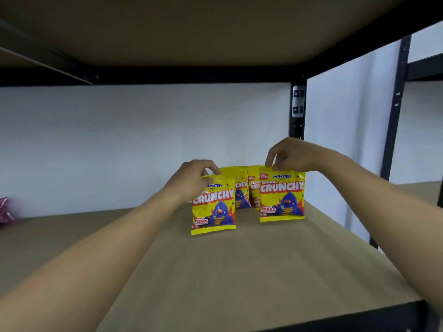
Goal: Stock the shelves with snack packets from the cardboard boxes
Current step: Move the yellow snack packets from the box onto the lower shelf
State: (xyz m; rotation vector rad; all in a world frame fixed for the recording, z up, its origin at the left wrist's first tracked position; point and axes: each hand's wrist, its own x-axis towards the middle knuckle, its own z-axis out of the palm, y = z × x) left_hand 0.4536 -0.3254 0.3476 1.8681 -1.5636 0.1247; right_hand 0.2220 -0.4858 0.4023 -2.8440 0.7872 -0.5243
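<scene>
Two yellow "Crunchy" snack packets stand upright on the brown shelf board [215, 271]. My left hand [191, 178] pinches the top edge of the left packet [213, 207], which stands nearer to me. My right hand [285, 154] pinches the top edge of the right packet [282, 197]. Behind them stand two more yellow packets, one [241, 188] at the left and one [254, 185] at the right, both partly hidden. No cardboard box is in view.
A pink-red packet [6, 210] lies blurred at the far left of the shelf. The upper shelf board [167, 32] hangs low overhead. A black upright post [297, 111] stands at the back right corner, and the shelf's black front rail [347, 317] runs at the lower right.
</scene>
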